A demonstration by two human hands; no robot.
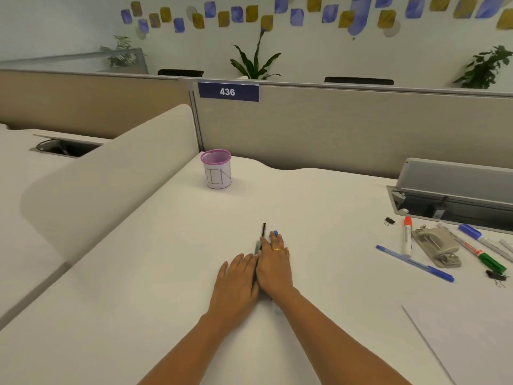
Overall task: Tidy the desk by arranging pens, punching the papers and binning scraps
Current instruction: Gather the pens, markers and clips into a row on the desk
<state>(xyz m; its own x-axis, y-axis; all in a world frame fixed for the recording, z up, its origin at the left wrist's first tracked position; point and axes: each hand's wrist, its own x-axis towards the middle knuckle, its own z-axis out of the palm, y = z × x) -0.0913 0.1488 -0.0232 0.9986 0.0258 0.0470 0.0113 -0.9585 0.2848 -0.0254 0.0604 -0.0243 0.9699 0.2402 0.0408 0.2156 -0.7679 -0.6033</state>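
Note:
My left hand and my right hand lie flat side by side on the white desk, fingers straight. Between and under them lie a few pens: a black pen sticks out ahead of the fingers, a greenish pen shows between the hands, and a blue cap peeks past my right fingertips. A purple mesh cup labelled BIN stands at the back. To the right lie a grey hole punch, a blue pen, a red marker, a green marker and a blue marker.
Sheets of white paper lie at the right front. Two black binder clips sit near the markers. An open cable tray is at the right back, and a beige partition borders the desk's far edge.

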